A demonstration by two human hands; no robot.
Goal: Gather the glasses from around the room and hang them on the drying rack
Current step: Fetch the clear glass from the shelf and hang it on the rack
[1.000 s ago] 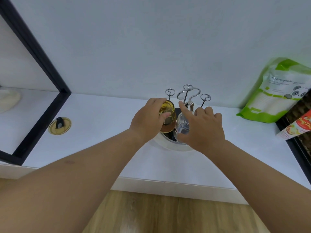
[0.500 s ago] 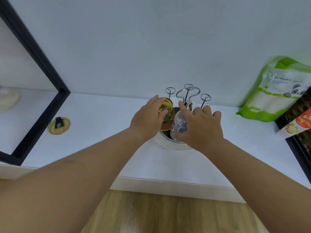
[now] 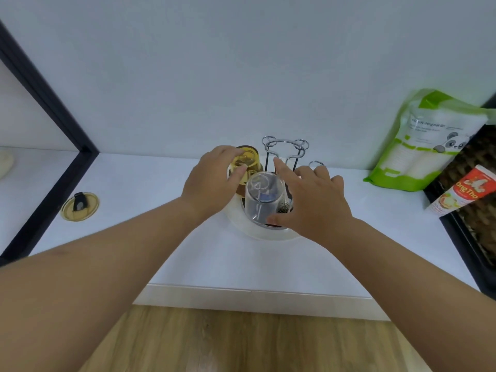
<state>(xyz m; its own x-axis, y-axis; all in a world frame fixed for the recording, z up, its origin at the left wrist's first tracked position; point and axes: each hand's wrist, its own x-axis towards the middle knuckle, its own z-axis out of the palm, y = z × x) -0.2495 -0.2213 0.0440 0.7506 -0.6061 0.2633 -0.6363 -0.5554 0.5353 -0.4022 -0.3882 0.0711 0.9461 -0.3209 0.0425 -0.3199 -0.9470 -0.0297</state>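
On rack [image 3: 285, 149]: clear glass [image 3: 261, 198] touching right hand [image 3: 314, 204], inverted.

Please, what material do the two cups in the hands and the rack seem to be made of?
The clear upside-down cup looks like glass or clear plastic: the rack shows through it. The amber upside-down cup seems tinted glass or plastic, see-through and glossy. The silver wire drying rack appears to be polished metal: thin, shiny rods ending in rings.
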